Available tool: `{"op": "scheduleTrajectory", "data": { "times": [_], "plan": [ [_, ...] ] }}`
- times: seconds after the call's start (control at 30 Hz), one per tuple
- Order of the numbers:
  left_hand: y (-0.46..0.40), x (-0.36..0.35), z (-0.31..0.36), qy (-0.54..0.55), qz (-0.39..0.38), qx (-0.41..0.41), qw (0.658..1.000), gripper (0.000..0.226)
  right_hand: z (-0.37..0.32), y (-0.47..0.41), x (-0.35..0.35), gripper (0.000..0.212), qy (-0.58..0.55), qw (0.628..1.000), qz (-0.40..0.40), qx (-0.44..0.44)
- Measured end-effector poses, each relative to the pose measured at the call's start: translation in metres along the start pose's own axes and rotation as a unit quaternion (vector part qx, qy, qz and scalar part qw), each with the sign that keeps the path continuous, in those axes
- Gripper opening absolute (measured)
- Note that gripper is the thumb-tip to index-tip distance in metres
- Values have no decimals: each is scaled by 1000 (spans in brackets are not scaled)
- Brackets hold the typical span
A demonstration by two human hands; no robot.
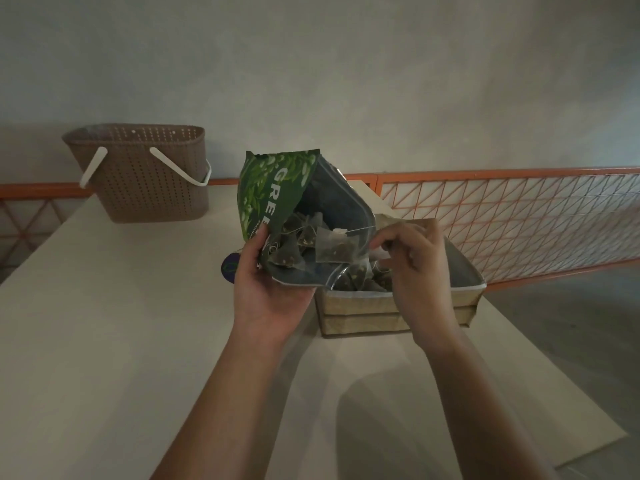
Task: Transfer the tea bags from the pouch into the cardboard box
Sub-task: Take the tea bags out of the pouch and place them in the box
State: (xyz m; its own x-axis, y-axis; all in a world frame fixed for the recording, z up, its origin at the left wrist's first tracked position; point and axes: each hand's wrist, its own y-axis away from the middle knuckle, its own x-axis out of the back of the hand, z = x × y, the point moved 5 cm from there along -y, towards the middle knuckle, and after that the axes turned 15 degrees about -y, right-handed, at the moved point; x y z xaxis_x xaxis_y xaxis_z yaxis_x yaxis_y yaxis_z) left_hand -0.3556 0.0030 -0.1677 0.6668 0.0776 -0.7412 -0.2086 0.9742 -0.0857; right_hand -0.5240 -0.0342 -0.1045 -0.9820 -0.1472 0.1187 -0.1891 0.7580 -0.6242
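Pinched between the right hand's [412, 258] thumb and fingertips is what looks like the string of a tea bag [334, 245], which hangs at the open mouth of the pouch [277, 192]; the exact contact is small and partly hidden by the fingers. The left hand [266, 289] grips the green pouch from below and beside, thumb on its printed front, holding it tilted with the mouth towards the cardboard box [398, 313]. The box sits on the table [104, 323] just beside the pouch, and several tea bags already lie inside it, while more remain in the pouch.

To do this step well, the person probably needs to keep the pouch mouth over the box's rim, so that any bag slipping out falls inside. Drawing the string slowly would help, since strings appear to cross one another and could drag neighbouring bags out in a tangle. Letting go low over the box seems wiser than dropping from height. A brown perforated basket [152, 174] stands well apart at the table's far end.
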Motion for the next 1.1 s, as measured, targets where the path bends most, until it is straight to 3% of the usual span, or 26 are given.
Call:
{"op": "scheduleTrajectory", "data": {
  "times": [0.27, 0.47, 0.6, 0.7, 0.93, 1.1],
  "plan": [
    [-1, 6, -1, 14, 22, 5, 1000, 65, 10, 4, -5, 27, 96, 995, -12, 19],
    [6, -2, 4, 10, 57, 0, 998, 65, 2, 11, -26, 10, -39, 997, -17, -60],
    [9, -5, 6, -9, 76, -4, 997, 62, 2, 13, -36, 46, 100, 993, -7, -57],
    [9, -5, 5, -10, 81, -6, 997, 64, 6, 10, -40, 50, 166, 984, -12, -65],
    [4, 0, 2, 0, 60, 11, 998, 69, 7, 11, -26, 12, 79, 996, 26, -31],
    [4, 1, 5, 11, 53, 8, 999, 62, -1, 8, -9, 19, -102, 989, 50, -92]
  ]
}}
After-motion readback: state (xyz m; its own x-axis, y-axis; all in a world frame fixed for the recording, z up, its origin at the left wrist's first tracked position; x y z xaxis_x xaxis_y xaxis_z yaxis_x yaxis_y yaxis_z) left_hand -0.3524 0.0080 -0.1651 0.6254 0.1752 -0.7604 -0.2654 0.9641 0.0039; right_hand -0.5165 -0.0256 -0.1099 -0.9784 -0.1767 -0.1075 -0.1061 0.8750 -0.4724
